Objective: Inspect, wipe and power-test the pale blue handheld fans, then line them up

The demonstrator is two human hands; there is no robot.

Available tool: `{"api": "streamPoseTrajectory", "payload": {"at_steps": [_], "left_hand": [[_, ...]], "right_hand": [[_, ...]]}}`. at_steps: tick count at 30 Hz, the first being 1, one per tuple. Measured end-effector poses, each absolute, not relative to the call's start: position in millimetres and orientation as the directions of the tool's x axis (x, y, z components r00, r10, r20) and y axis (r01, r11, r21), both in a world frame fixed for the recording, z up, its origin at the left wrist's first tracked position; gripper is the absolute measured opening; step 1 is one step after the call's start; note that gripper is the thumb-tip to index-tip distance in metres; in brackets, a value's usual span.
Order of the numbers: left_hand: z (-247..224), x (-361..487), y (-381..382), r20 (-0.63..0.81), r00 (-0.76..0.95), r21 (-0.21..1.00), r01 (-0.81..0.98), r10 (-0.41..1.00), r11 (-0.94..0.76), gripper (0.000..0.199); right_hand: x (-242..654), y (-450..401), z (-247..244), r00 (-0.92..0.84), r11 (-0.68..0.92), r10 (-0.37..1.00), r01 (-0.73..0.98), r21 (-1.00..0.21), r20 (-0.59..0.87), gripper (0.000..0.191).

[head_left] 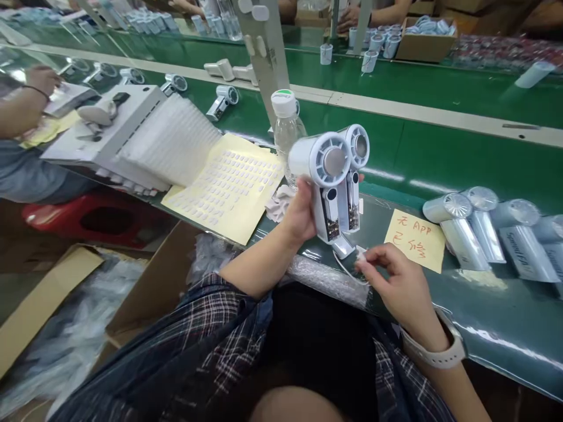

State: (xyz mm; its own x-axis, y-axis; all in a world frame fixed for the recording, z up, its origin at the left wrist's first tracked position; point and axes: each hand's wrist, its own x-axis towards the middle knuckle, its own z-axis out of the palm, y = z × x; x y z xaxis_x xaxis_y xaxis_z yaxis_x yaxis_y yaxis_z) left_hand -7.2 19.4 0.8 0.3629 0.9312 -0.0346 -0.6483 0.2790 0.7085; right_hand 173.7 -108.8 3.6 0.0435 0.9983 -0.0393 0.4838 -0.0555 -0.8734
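Observation:
Two light-blue handheld fans with round vented heads and opened handles stand out at the centre, the nearer fan (323, 161) partly in front of the farther fan (357, 146). My left hand (299, 217) is wrapped round them from the left side. Circuit parts show inside both handles. Below the handles lies a small white piece (343, 247) with a thin white cable (345, 269). My right hand (391, 272) pinches a small white connector (360, 255) near it. A yellow note (416, 239) with red writing lies just beyond my right hand.
Several wrapped fans (519, 237) lie at the right. A clear bottle (287, 132) stands behind my left hand. A yellow sheet of small white pieces (233, 187) and a foam stack (171, 140) are at left. Bubble wrap (329, 281) lines the front edge. Another person's hand (41, 82) is far left.

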Motion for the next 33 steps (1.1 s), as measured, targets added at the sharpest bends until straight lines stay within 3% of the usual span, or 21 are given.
{"api": "streamPoseTrajectory", "payload": {"at_steps": [2,4,12,18,21,26,29,33], "left_hand": [[7,-8,21,-0.006,0.389,0.672,-0.68,0.921,0.292,0.083],[12,-8,21,0.039,0.394,0.651,-0.707,0.918,0.276,0.081],[14,-6,18,0.083,0.377,0.634,-0.735,0.923,0.243,0.081],[4,-3,14,0.146,0.383,0.607,-0.763,0.912,0.223,0.082],[2,-1,12,0.132,0.379,0.629,-0.746,0.916,0.218,0.086],[11,0,12,0.149,0.346,0.577,-0.791,0.926,0.203,0.086],[14,-2,13,0.095,0.364,0.593,-0.768,0.927,0.241,0.091],[10,-4,13,0.166,0.388,0.632,-0.748,0.906,0.205,0.09]], "right_hand": [[163,-107,14,-0.028,-0.13,0.99,0.198,-0.971,-0.139,0.028],[152,-103,19,-0.07,-0.204,0.976,0.06,-0.977,-0.208,0.037],[113,-94,11,-0.034,-0.05,0.998,-0.045,-0.998,-0.048,0.038],[94,-103,8,0.078,-0.036,0.996,-0.186,-0.982,-0.051,0.041],[98,-104,6,0.053,-0.004,0.999,-0.123,-0.992,-0.011,0.038],[116,-106,2,0.031,0.181,0.98,0.255,-0.95,0.196,0.032],[119,-108,-2,0.113,0.204,0.965,0.242,-0.949,0.237,0.029],[116,-112,-6,0.194,0.108,0.973,0.108,-0.988,0.128,0.025]]}}
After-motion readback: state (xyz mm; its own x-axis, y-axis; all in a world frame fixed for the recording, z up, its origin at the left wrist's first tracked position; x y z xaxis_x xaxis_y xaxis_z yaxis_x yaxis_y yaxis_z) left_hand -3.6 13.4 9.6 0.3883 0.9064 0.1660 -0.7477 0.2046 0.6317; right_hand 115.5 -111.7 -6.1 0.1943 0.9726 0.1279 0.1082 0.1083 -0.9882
